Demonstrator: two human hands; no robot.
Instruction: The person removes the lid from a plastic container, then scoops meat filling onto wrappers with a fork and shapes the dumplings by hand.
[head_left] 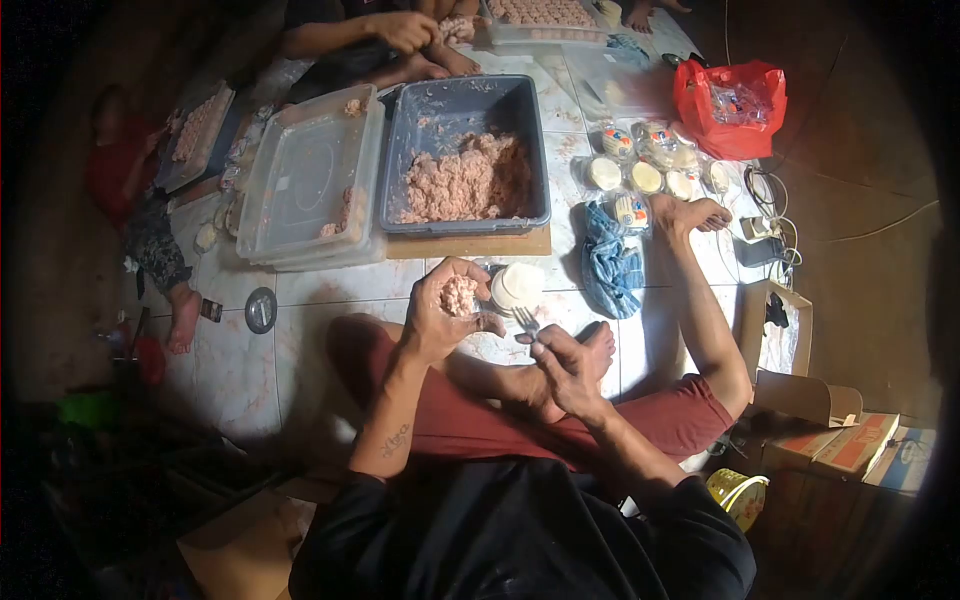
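Observation:
My left hand is curled around a lump of pinkish minced filling; whether a wrapper lies beneath it is hidden. A metal fork is gripped in my right hand, its tines pointing up and left. Between and just beyond both hands sit round white dough wrappers, with the fork tips close to their lower edge. A grey tub stands directly ahead, partly filled with minced filling. Left of it is a translucent plastic tray with a few filled pieces along its right side.
Packs and stacks of round wrappers lie right of the tub, near a blue cloth and a red plastic bag. Cables and a power strip are at the right. Other people sit left and at the back, by filled trays.

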